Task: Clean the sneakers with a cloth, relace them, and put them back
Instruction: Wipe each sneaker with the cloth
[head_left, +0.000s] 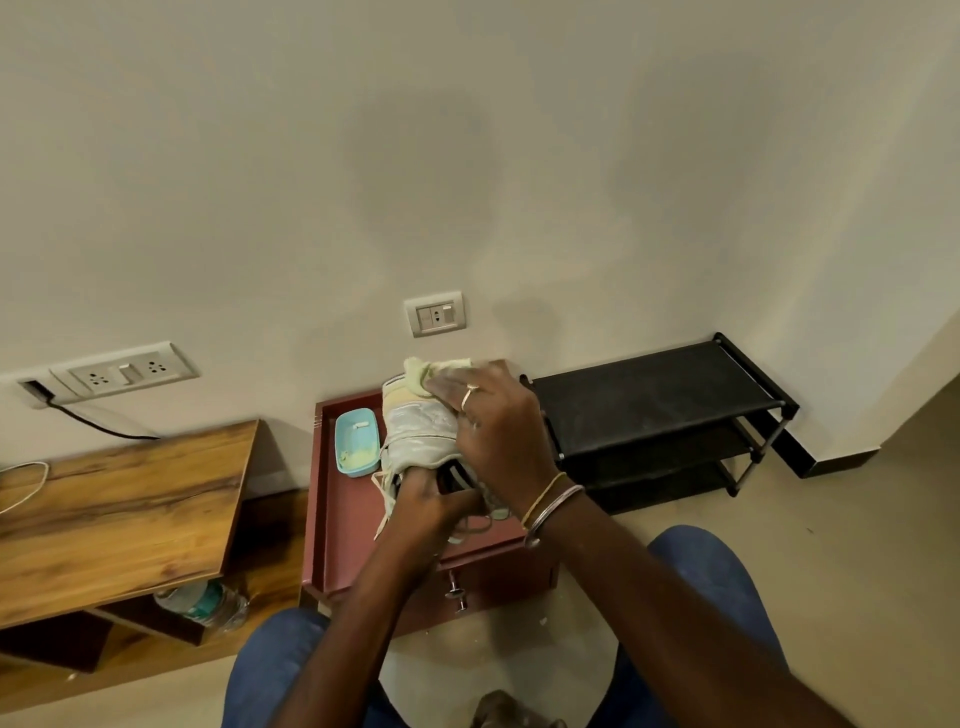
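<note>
In the head view, my left grip (428, 501) is clenched around the heel opening of the pale grey and white sneaker (421, 431). It holds the sneaker over the dark red desk with a raised rim (332, 499); I cannot tell if the sole touches the desk. The toe points away from me, toward the wall. My right grip (493, 426) grasps the pale yellow-green cloth (441, 370) and presses it on the toe end of the sneaker. The loose pale laces (383, 512) hang down near my left grip. Just beside the sneaker, on its left, a light blue oblong plastic box (355, 441) stands on the desk. To the right of the desk a black shoe rack with shelves (654, 405) stands against the wall. On the left is a brown wooden table (119, 504), with a clear plastic bottle (208, 605) lying on the shelf under it.
</note>
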